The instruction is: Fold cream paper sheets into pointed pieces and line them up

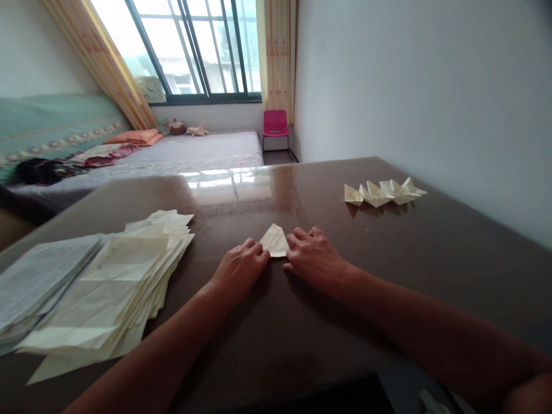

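Paper (275, 241) (folded), between both hands (276, 260)

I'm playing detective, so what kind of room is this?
Probably a bedroom: there's a bed with toys on it and orange pillows, near a window with curtains.

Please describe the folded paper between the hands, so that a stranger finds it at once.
On the glossy brown table, find the left hand and the right hand. Between them is one small cream paper, touched by both, unlike the large stacked sheets and the folded row.
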A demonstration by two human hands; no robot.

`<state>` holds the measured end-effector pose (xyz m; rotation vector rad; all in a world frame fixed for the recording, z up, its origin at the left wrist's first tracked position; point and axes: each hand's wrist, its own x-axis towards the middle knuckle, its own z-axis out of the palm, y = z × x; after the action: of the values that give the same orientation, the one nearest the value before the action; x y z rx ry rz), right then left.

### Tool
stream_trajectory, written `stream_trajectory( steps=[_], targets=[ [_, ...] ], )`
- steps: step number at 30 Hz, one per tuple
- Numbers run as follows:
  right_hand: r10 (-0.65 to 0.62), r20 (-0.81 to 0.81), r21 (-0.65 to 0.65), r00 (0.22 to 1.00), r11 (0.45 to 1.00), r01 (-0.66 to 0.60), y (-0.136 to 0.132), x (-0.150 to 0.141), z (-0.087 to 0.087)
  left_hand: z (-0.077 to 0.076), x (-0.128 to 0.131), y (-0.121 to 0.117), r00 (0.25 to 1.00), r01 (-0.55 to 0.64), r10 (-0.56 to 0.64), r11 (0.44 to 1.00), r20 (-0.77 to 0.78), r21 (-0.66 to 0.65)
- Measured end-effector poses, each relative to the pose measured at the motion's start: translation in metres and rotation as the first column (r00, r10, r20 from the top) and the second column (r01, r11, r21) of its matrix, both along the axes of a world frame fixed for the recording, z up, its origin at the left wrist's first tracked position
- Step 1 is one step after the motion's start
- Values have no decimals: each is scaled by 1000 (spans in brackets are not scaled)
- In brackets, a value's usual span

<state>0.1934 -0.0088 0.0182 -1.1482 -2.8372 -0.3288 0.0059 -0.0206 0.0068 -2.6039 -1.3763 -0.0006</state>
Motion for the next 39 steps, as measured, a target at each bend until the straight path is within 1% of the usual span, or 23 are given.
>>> stream_trajectory(
  steps=[3, 6, 8, 9, 10, 11, 13, 15, 17, 19, 22, 24, 28, 32, 35, 39],
  targets=[
    [31, -44, -6, 999, 999, -31, 4, -3, -1, -3, 9, -8, 996, 0, -3, 1000, 86, 29],
    [120, -112, -91, 986, 987, -130, 16, -1, -8, -2, 12, -12, 975, 10, -2, 999, 223, -36],
    [180, -242, -142, 953, 965, -218, 30, 5, -15, 3, 4, -8, 952, 15, 10, 997, 305, -80],
    [194, -327, -162, 925, 953, -257, 38, 9, -19, 5, -2, -5, 935, 11, 15, 997, 353, -71],
    [197, -410, -179, 891, 940, -291, 45, 12, -22, 6, -9, 0, 912, 17, -1, 999, 409, -36],
    [199, -477, -195, 856, 926, -324, 52, 15, -25, 6, -15, 4, 895, 69, -50, 997, 443, -26],
    [210, -561, -216, 801, 897, -386, 63, 19, -31, 3, -26, 13, 882, 182, -126, 980, 455, -83],
    [208, -590, -248, 780, 873, -420, 69, 19, -34, -3, -33, 18, 884, 242, -154, 959, 441, -151],
    [207, -569, -287, 796, 857, -427, 72, 19, -33, -9, -35, 21, 891, 246, -146, 951, 431, -188],
    [234, -509, -306, 828, 850, -429, 71, 20, -29, -12, -34, 22, 893, 242, -140, 951, 429, -192],
    [295, -398, -284, 869, 861, -422, 68, 25, -20, -8, -31, 20, 900, 261, -170, 947, 402, -185],
    [310, -330, -270, 892, 874, -403, 63, 29, -13, -5, -29, 17, 913, 266, -189, 948, 362, -175],
    [278, -230, -261, 932, 906, -335, 45, 30, -2, -4, -26, 14, 943, 226, -183, 965, 279, -132],
    [218, -151, -187, 964, 951, -245, 30, 20, 2, -6, -24, 13, 950, 219, -188, 970, 248, -103],
    [201, -118, -184, 972, 958, -221, 27, 15, 2, -6, -21, 11, 951, 223, -199, 972, 237, -78],
    [194, -134, -193, 972, 957, -217, 29, 15, -1, -5, -19, 9, 949, 224, -201, 972, 242, -72]
  ],
)
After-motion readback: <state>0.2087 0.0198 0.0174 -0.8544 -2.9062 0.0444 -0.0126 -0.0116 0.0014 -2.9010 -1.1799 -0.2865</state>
